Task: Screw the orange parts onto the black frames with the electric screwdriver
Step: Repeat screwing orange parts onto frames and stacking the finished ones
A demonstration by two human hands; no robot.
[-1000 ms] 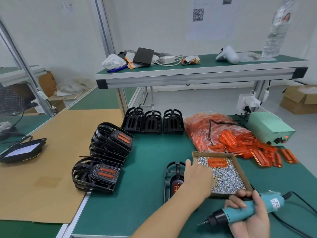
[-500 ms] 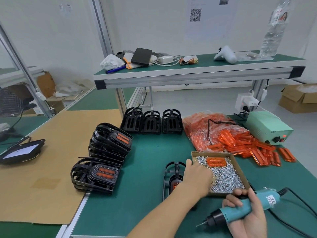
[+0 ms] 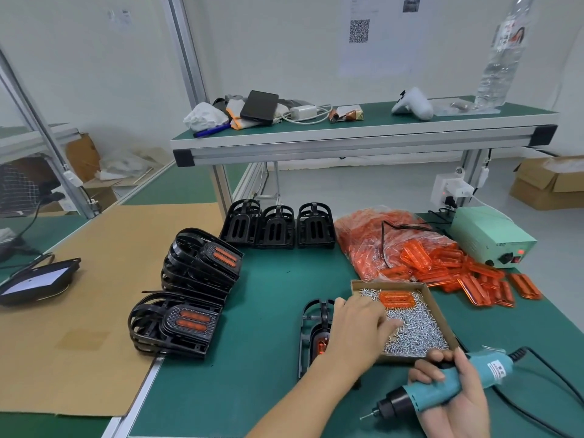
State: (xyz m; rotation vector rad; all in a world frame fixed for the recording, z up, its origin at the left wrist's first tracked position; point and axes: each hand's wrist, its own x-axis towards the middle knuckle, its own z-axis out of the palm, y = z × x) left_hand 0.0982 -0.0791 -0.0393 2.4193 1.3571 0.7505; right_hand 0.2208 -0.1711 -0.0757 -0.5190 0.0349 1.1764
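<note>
Right hand grips teal electric screwdriver, bit pointing left. Left hand reaches over cardboard screw tray, fingers loosely extended, maybe touching screws. Black frame with orange part lies beneath the wrist on table. Loose orange parts pile farther right.

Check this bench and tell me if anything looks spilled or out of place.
One orange part lies inside the cardboard screw tray, on top of the screws, instead of with the loose orange parts that have spilled from their bag across the mat.
</note>
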